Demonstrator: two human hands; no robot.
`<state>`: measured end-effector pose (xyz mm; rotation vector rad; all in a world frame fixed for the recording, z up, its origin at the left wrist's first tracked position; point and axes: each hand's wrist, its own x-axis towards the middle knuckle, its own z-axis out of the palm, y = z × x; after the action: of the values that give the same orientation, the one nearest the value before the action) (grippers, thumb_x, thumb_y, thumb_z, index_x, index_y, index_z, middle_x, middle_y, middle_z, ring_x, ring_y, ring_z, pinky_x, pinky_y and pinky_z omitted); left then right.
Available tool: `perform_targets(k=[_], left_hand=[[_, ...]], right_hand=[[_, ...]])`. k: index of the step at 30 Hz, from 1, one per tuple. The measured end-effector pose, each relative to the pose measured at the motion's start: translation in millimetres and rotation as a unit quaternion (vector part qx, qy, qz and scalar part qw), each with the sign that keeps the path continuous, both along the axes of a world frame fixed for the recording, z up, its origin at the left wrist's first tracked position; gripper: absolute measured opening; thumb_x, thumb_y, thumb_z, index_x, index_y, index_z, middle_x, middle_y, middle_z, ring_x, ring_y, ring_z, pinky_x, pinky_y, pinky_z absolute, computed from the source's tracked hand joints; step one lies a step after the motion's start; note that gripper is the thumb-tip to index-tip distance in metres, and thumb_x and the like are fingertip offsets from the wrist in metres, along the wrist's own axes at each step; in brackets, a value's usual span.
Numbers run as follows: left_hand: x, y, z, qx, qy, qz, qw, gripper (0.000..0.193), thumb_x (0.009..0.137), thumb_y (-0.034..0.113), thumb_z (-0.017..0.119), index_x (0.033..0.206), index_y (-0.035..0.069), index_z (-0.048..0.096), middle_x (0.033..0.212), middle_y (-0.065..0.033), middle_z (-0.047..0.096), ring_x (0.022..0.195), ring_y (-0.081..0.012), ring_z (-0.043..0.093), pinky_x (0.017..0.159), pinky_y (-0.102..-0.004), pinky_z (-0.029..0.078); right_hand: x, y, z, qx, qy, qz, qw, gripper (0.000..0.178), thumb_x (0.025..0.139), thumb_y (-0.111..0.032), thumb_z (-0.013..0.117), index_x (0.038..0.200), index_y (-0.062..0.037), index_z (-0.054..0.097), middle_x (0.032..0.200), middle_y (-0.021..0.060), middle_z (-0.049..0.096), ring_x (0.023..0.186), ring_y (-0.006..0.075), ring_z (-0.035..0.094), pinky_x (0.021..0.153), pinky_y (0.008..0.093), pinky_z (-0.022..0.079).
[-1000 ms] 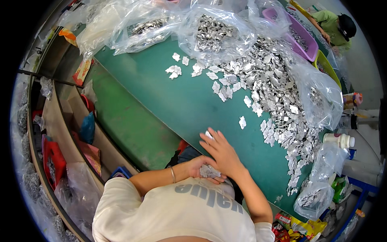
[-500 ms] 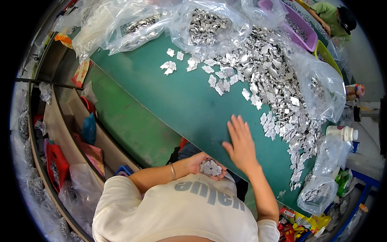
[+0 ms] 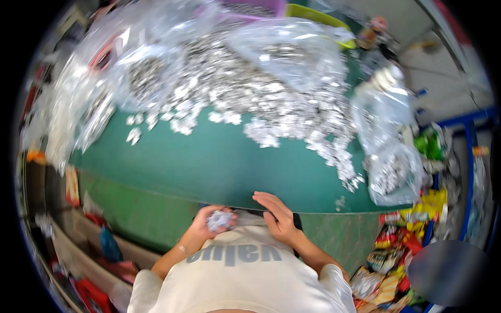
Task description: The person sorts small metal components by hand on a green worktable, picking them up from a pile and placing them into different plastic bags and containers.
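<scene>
My left hand [image 3: 199, 225] is cupped close to my shirt, just off the table's front edge, and holds a handful of flat silver metal pieces [image 3: 218, 221]. Their outline is leaf-like or flower-like, but blur hides the detail. To its right is my right hand [image 3: 281, 221], fingers stretched out and nothing in it, at the front edge of the green table [image 3: 193, 169]. A broad heap of the same silver pieces [image 3: 292, 117] spreads over the table beyond both hands, with a few loose pieces [image 3: 134, 136] at its left.
Clear plastic bags of pieces stand at the left [image 3: 146, 78], back [image 3: 292, 52] and right [image 3: 394, 175]. A purple bin [image 3: 282, 8] and a yellow-green bin [image 3: 318, 15] sit behind. Colourful packets [image 3: 391, 261] lie at lower right, near a blue frame [image 3: 469, 156].
The view has turned rightward and is blurred. My right hand has drawn back from over the table to its front edge. My left hand still holds the metal pieces.
</scene>
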<state>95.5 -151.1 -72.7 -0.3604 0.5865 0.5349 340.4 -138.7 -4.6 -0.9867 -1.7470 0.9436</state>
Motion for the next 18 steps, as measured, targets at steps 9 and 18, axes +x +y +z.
perform_targets(k=[9, 18], left_hand=[[83.1, 50.5, 102.8, -0.029, 0.038, -0.035, 0.998, 0.016, 0.082, 0.017, 0.055, 0.076, 0.002, 0.056, 0.098, -0.0153, 0.052, 0.077, -0.0212, 0.047, 0.042, -0.0230, 0.037], [369.8, 132.3, 128.2, 0.235, -0.035, -0.227, 0.944, 0.027, 0.086, 0.024, 0.052, 0.102, 0.002, 0.054, 0.104, -0.0145, 0.058, 0.090, -0.0246, 0.058, 0.068, -0.0372, 0.050]], right_hand=[[54.3, -20.7, -28.2, 0.023, 0.214, -0.386, 0.897, 0.032, 0.091, -0.002, 0.045, 0.122, 0.0045, 0.044, 0.108, 0.0148, 0.053, 0.092, 0.0206, 0.055, 0.080, 0.0320, 0.046], [108.9, -30.8, -18.1, 0.083, 0.232, -0.570, 0.784, 0.043, 0.093, -0.008, 0.046, 0.132, 0.0024, 0.030, 0.124, 0.0158, 0.041, 0.105, 0.0227, 0.047, 0.086, 0.0339, 0.041]])
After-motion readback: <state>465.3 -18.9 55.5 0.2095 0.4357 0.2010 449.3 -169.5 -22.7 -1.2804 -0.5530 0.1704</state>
